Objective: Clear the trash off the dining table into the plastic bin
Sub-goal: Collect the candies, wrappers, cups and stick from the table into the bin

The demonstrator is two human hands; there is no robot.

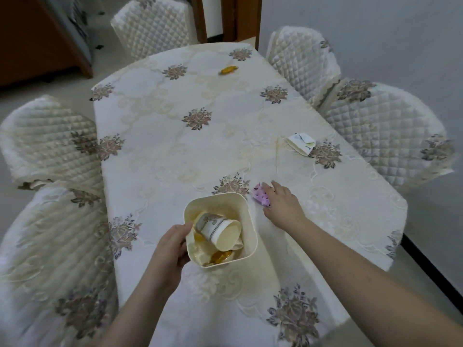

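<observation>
Plastic bin [244, 222] – left hand [172, 246] grips rim. Purple wrapper [261, 196] just right of bin, right hand [281, 205] fingers on it, grasp unclear – pinch firmly, lift clear, drop inside.

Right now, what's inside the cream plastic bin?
Inside the cream square plastic bin lies a tipped patterned paper cup over orange-gold shiny wrappers. Whatever sits beneath the cup is hidden.
</observation>
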